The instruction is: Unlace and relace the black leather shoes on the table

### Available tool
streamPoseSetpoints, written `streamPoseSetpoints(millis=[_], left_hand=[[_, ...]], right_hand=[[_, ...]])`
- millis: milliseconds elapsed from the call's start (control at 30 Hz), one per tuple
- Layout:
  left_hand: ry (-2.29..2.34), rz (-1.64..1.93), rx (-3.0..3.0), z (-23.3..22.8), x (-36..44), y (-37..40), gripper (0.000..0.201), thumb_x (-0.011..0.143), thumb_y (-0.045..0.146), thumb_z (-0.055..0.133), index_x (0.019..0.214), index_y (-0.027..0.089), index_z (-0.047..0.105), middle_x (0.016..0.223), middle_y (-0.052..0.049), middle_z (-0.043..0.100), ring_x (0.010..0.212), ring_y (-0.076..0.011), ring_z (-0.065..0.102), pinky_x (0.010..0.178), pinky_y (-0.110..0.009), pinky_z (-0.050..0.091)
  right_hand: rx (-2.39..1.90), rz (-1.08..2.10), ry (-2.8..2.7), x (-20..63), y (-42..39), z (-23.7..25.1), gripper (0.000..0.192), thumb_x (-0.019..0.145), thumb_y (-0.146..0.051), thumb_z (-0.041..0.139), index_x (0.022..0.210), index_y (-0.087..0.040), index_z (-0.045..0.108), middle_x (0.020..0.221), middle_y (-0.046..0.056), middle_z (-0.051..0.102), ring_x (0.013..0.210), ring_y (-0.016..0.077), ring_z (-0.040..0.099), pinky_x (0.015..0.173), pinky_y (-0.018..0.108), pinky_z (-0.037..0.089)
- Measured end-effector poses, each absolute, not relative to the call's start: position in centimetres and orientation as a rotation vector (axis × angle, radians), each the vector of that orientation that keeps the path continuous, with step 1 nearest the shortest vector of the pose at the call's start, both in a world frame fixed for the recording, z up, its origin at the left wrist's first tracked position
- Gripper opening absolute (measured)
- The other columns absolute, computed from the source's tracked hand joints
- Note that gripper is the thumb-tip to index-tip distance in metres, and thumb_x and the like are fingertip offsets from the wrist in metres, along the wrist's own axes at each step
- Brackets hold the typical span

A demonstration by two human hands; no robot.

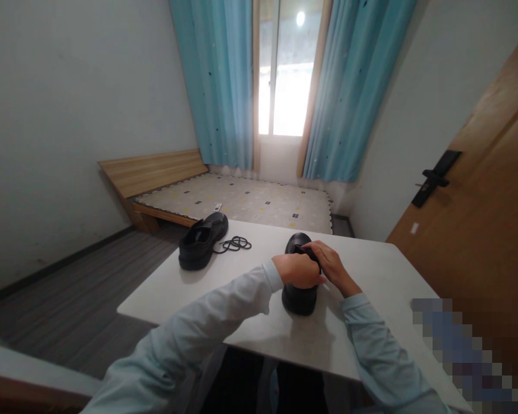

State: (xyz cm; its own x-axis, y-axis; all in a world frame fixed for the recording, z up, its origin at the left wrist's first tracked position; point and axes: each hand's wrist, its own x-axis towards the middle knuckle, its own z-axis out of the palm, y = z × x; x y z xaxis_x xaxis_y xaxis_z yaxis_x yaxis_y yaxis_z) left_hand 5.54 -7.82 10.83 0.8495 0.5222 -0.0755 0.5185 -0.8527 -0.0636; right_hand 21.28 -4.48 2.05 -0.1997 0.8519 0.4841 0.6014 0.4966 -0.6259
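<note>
A black shoe (300,302) sits on the white table (259,319), its toe pointing away from me. Across its middle lies my left hand (299,270), closed on the shoe, its fingertips out of sight at the far side. My right hand (329,263) grips the shoe's upper from the right, with bent fingers near the tongue. Both hands cover much of the opening and lacing area. Farther left stands a second black shoe (193,257), with a loose black shoelace (236,244) coiled on the tabletop beside it.
Behind the table is a bed (250,198) with a wooden headboard (155,172), and a small white object (217,207) lies on it. Blue curtains (224,86) flank a bright window (287,98). A wooden door (492,172) is at the right.
</note>
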Motion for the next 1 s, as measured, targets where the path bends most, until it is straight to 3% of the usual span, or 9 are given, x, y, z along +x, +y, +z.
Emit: streamPoseSetpoints(millis=[67, 167, 333, 467, 567, 767, 1000], left_hand=[[-1.022, 0.139, -2.992, 10.7, 4.8, -9.3, 0.05, 0.09, 0.049, 0.039, 0.087, 0.01, 0.069, 0.077, -0.015, 0.068, 0.077, -0.0251, 0.067, 0.064, -0.032, 0.051], [-1.137, 0.02, -2.94, 9.7, 4.2, -11.1, 0.05, 0.085, 0.054, 0.045, 0.088, 0.009, 0.067, 0.077, -0.015, 0.067, 0.075, -0.0268, 0.067, 0.064, -0.034, 0.052], [-1.174, -0.144, -2.851, 7.4, 4.2, -12.4, 0.048, 0.076, 0.047, 0.064, 0.101, 0.006, 0.058, 0.084, -0.014, 0.064, 0.078, -0.0251, 0.065, 0.067, -0.033, 0.052], [-1.156, -0.179, -2.765, 6.6, 4.3, -12.7, 0.041, 0.081, 0.033, 0.061, 0.11, 0.007, 0.051, 0.1, -0.016, 0.057, 0.087, -0.0234, 0.061, 0.07, -0.033, 0.051], [-1.109, -0.179, -2.795, 6.4, 4.1, -12.6, 0.031, 0.081, 0.029, 0.061, 0.103, 0.008, 0.052, 0.096, -0.013, 0.058, 0.087, -0.0232, 0.061, 0.069, -0.033, 0.051], [-1.153, -0.156, -2.873, 6.1, 3.7, -11.8, 0.042, 0.071, 0.032, 0.072, 0.1, 0.013, 0.049, 0.084, -0.008, 0.063, 0.084, -0.0239, 0.063, 0.07, -0.032, 0.051], [-1.144, -0.098, -2.936, 6.6, 3.2, -10.9, 0.045, 0.07, 0.038, 0.072, 0.103, 0.015, 0.052, 0.086, -0.009, 0.067, 0.082, -0.0247, 0.066, 0.067, -0.03, 0.052]], right_hand=[[-1.208, 0.386, -1.895, 21.2, -4.5, 2.0, 0.041, 0.094, -0.04, 0.029, 0.094, -0.022, 0.066, 0.097, 0.005, 0.065, 0.095, 0.0197, 0.059, 0.088, 0.033, 0.042], [-1.188, 0.381, -1.901, 21.1, -4.5, 1.9, 0.041, 0.094, -0.04, 0.029, 0.094, -0.023, 0.066, 0.097, 0.005, 0.065, 0.095, 0.0196, 0.059, 0.088, 0.034, 0.042], [-1.182, 0.366, -1.897, 21.2, -4.4, 1.9, 0.04, 0.094, -0.041, 0.03, 0.093, -0.024, 0.066, 0.096, 0.005, 0.066, 0.095, 0.0196, 0.059, 0.086, 0.033, 0.043], [-1.189, 0.371, -1.89, 21.3, -4.4, 2.0, 0.04, 0.094, -0.04, 0.03, 0.093, -0.023, 0.066, 0.096, 0.005, 0.066, 0.095, 0.0196, 0.059, 0.087, 0.033, 0.043], [-1.185, 0.37, -1.892, 21.2, -4.4, 1.9, 0.04, 0.094, -0.04, 0.03, 0.094, -0.022, 0.066, 0.096, 0.006, 0.065, 0.095, 0.0196, 0.059, 0.087, 0.034, 0.043], [-1.188, 0.36, -1.892, 21.2, -4.4, 1.9, 0.04, 0.094, -0.04, 0.03, 0.093, -0.022, 0.066, 0.096, 0.006, 0.065, 0.095, 0.0197, 0.059, 0.088, 0.034, 0.043], [-1.19, 0.371, -1.883, 21.2, -4.5, 1.9, 0.039, 0.094, -0.04, 0.031, 0.092, -0.022, 0.066, 0.096, 0.006, 0.066, 0.095, 0.0201, 0.059, 0.088, 0.035, 0.043]])
